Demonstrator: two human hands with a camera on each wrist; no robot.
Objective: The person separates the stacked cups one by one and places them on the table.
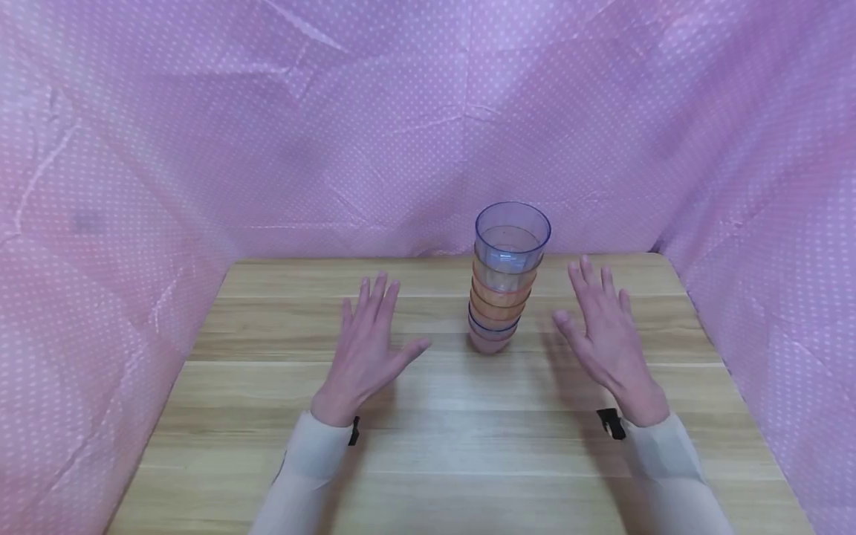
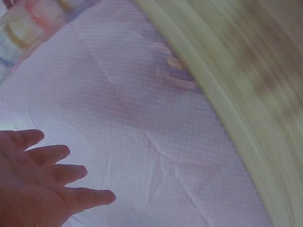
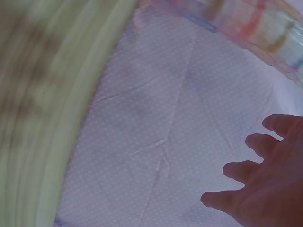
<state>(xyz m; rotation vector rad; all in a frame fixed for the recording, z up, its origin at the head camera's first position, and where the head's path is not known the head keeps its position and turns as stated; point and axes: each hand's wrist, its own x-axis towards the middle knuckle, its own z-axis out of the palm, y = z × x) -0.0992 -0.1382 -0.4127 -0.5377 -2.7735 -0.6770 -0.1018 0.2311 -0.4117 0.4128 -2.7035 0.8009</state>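
Note:
A tall stack of clear tinted cups [image 1: 501,290] stands upright on the wooden table, one nested in another. Its top cup has a blue rim, with orange, pink and blue bands lower down. To the left of the stack is my left hand [image 1: 366,349], fingers spread and straight, holding nothing. My right hand [image 1: 605,338] is on the other side, also spread and apart from the cups. Both wrist views catch part of the stack [image 2: 35,23] at an upper corner, with the left palm [image 2: 33,189] and right palm [image 3: 270,179] bare.
The light wood table [image 1: 428,446] ends at a back edge just behind the stack. Pink polka-dot cloth [image 1: 374,134] hangs behind it and along both sides. A black strap [image 1: 611,423] shows at the right wrist, and another strap [image 1: 354,431] at the left.

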